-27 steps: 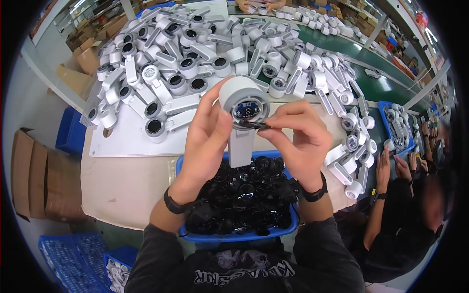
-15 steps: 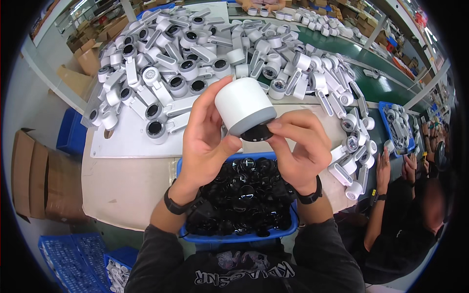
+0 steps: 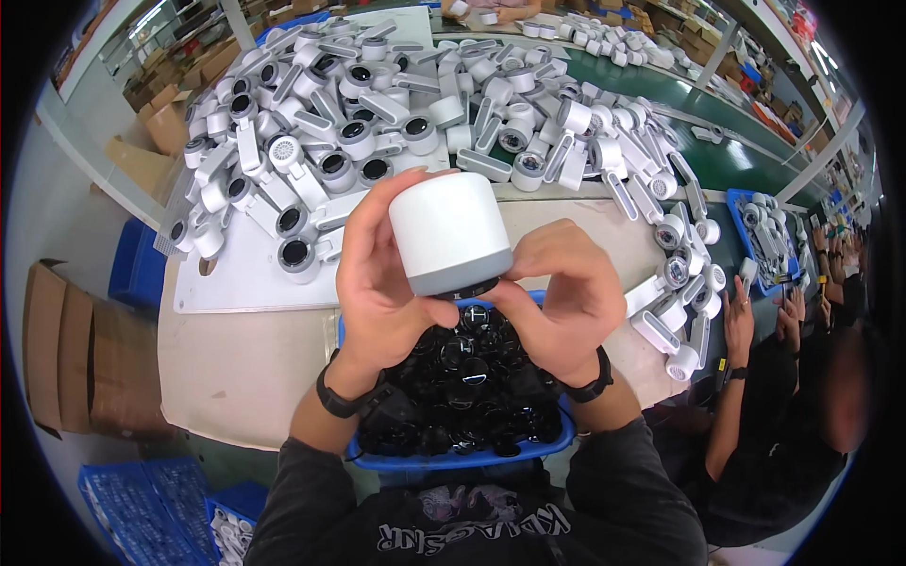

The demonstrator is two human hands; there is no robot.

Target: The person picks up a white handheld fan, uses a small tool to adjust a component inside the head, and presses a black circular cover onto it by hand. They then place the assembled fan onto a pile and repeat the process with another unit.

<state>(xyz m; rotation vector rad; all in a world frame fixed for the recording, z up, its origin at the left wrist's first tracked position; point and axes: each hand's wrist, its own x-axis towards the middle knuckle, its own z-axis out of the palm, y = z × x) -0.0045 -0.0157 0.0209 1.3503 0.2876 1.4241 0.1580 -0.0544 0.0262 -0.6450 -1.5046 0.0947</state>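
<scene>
My left hand (image 3: 370,292) is wrapped round the side of a white cylindrical housing (image 3: 448,222) with a grey band at its lower end. A black round cover (image 3: 475,289) sits against that grey end, mostly hidden beneath it. With thumb and forefinger, my right hand (image 3: 574,297) pinches the cover's right edge. Whether the cover is fully seated cannot be seen. Below both hands is a blue bin (image 3: 462,462) full of glossy black round covers (image 3: 472,373).
White handheld devices (image 3: 293,222) with grey-trimmed handles lie heaped across the table (image 3: 226,377). At the right, a blue tray (image 3: 734,212) holds more, near a co-worker's hand (image 3: 740,325). Cardboard boxes (image 3: 61,349) and blue crates (image 3: 142,505) stand at the left.
Both hands and the white housing have moved slightly left and down. The housing has turned more upright, and less of the black cover shows under it.
</scene>
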